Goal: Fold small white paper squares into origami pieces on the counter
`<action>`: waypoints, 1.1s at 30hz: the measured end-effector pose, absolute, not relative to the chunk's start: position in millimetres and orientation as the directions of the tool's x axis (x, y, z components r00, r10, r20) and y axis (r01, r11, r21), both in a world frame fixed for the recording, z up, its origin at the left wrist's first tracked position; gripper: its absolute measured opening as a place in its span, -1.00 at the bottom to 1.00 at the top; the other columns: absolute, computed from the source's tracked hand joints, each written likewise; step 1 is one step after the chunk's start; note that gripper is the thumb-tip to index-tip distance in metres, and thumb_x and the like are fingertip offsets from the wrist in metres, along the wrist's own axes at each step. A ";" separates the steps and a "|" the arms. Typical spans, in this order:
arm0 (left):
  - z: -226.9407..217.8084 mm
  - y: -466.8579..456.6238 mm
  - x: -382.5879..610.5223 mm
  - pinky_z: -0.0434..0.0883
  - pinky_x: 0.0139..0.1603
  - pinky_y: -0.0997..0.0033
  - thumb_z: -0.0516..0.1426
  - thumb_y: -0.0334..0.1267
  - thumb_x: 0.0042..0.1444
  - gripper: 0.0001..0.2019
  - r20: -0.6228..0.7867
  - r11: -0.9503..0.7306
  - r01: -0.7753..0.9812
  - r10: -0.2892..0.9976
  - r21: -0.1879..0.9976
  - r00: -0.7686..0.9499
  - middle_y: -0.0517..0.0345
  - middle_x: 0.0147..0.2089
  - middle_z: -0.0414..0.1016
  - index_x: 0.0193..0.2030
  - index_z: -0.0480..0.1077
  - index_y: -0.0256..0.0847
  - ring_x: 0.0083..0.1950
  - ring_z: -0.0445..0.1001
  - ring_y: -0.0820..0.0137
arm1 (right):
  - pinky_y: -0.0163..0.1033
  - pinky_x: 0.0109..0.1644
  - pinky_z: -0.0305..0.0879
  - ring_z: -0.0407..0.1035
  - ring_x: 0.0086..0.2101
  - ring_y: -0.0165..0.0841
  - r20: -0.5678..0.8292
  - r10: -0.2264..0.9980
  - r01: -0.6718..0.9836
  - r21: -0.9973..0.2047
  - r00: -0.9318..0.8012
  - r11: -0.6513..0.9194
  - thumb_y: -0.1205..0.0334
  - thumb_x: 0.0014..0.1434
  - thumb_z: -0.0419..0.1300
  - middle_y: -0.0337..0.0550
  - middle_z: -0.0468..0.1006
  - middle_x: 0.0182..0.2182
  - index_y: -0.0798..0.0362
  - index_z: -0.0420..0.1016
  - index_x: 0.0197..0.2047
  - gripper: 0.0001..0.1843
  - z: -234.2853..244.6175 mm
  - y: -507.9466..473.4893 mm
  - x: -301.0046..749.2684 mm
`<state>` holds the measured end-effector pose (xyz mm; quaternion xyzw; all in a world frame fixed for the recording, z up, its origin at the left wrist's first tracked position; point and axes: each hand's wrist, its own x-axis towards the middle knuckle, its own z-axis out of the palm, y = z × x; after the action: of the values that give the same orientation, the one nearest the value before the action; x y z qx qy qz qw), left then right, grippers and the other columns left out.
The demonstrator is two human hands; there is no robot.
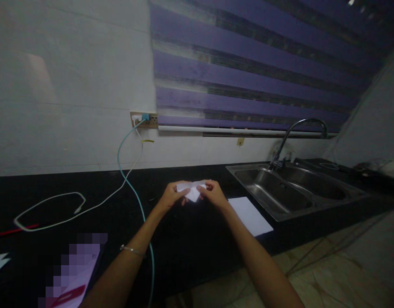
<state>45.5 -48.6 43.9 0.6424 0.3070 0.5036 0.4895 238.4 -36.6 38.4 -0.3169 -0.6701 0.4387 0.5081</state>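
A small piece of folded white paper [193, 193] is held up over the black counter, its lower edge coming to a point. My left hand [174, 194] pinches its left side, thumb on the near face. On the opposite side my right hand [214, 192] grips it the same way. The fingers behind the paper are partly hidden. Beside my right forearm, a flat white sheet of paper [250, 216] lies on the counter, near the sink.
A steel double sink [274, 188] with a curved faucet [286, 132] is at right. A teal cable [137, 194] and a white cable [102, 204] run from the wall outlet [148, 120]. At lower left are a partly blurred screen [76, 273] and a red, thin object [10, 232].
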 end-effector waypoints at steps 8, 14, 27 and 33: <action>38.1 -40.2 36.2 0.10 -0.65 0.56 0.24 -0.16 -0.01 -0.57 0.305 -0.263 -0.163 0.885 0.951 0.352 0.03 -0.55 0.51 -0.04 0.51 -0.42 -0.65 0.35 0.49 | -0.33 -0.56 0.15 0.25 -0.62 -0.46 0.434 0.870 -0.118 -0.901 -0.234 0.418 0.17 0.02 0.28 -0.19 0.50 -0.54 0.10 0.61 -0.23 -0.75 38.6 -34.2 240.0; 36.5 -41.3 32.9 0.13 -0.61 0.54 0.25 -0.25 -0.06 -0.66 0.345 -0.295 -0.191 0.876 0.936 0.336 0.02 -0.53 0.53 -0.13 0.56 -0.37 -0.62 0.32 0.50 | -0.34 -0.55 0.10 0.22 -0.63 -0.45 0.441 0.862 -0.175 -0.896 -0.249 0.408 0.23 0.05 0.22 -0.23 0.41 -0.66 0.10 0.63 -0.28 -0.80 38.7 -33.9 242.1; 39.7 -37.7 24.0 0.13 -0.58 0.53 0.24 -0.25 -0.12 -0.79 0.351 -0.348 -0.074 0.873 0.935 0.339 0.10 -0.64 0.45 -0.38 0.59 -0.37 -0.62 0.32 0.48 | -0.34 -0.50 0.14 0.29 -0.58 -0.45 0.502 0.789 -0.093 -0.859 -0.355 0.504 0.23 0.07 0.17 -0.18 0.44 -0.59 0.18 0.63 -0.34 -0.76 46.2 -43.3 244.6; 36.8 -35.5 24.7 0.09 -0.62 0.55 0.15 -0.03 0.07 -0.62 0.338 -0.357 -0.027 0.853 0.934 0.398 0.15 -0.63 0.40 -0.27 0.55 -0.39 -0.64 0.22 0.54 | -0.33 -0.46 0.20 0.31 -0.57 -0.44 0.478 0.807 0.019 -0.857 -0.347 0.515 0.07 0.18 0.13 -0.18 0.43 -0.60 0.21 0.62 -0.30 -0.63 45.2 -41.6 248.5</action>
<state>24.7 -35.5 36.8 0.6845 0.3019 0.4583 0.4800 248.5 -41.6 45.2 -0.2880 -0.7171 0.3993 0.4933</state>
